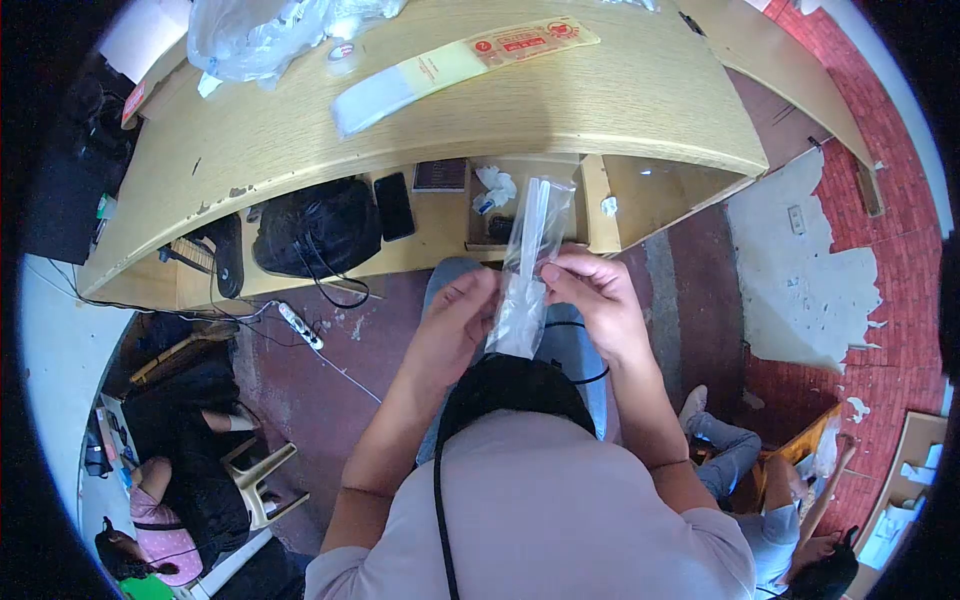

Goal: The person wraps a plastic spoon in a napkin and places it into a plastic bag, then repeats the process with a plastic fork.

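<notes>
A long clear plastic bag (520,318) is held upright in front of my body, over my lap. Slim white sticks (535,228) stand inside its upper part; their exact kind I cannot make out. My right hand (597,295) pinches the bag's right edge between thumb and fingers. At the left edge, my left hand (463,312) is closed on the bag with curled fingers, partly hidden. Just beyond the bag is an open drawer (597,190) holding crumpled white wrapping (494,184) and a small dark item.
On the desk (270,130) lie a yellow-and-white printed packet (460,72), clear plastic bags (270,38) and a tape roll (342,55). The shelf below holds a black pouch (318,228) and a phone (395,206). A power strip (300,325) hangs left. People sit behind on both sides.
</notes>
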Motion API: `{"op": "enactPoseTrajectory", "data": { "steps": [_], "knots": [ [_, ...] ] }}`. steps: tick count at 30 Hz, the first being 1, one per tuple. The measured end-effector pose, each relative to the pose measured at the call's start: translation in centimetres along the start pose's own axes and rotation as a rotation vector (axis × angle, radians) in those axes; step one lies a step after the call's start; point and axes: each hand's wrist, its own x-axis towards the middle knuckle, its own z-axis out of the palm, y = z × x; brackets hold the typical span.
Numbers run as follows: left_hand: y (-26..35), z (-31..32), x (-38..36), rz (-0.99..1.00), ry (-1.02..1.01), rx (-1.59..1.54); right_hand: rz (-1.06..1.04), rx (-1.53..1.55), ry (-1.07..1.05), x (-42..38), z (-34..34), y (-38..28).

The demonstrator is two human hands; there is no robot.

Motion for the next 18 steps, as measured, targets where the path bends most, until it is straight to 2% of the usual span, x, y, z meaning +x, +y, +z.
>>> {"op": "enactPoseTrajectory", "data": {
  "steps": [4,6,7,9,12,18],
  "knots": [
    [0.2,0.3,-0.3,0.015,-0.042,-0.071,-0.04,-0.023,0.031,0.0,-0.3,0.2],
    [-0.1,1.5,-1.0,0.422,0.176,0.2,-0.125,-0.095,0.025,-0.1,-0.3,0.3],
    [-0.3,1.4,-1.1,0.421,0.176,0.2,-0.124,-0.095,0.026,-0.1,-0.2,0.3],
    [-0.6,1.3,-1.3,0.701,0.285,0.68,-0.192,-0.108,0.048,-0.2,0.0,0.3],
    [-0.2,1.8,-1.5,0.697,0.313,0.853,-0.237,-0.139,0.046,-0.2,0.3,0.3],
    [-0.1,1.6,-0.8,0.702,0.28,0.872,-0.269,-0.195,0.061,-0.3,0.6,0.2]
  ]
}}
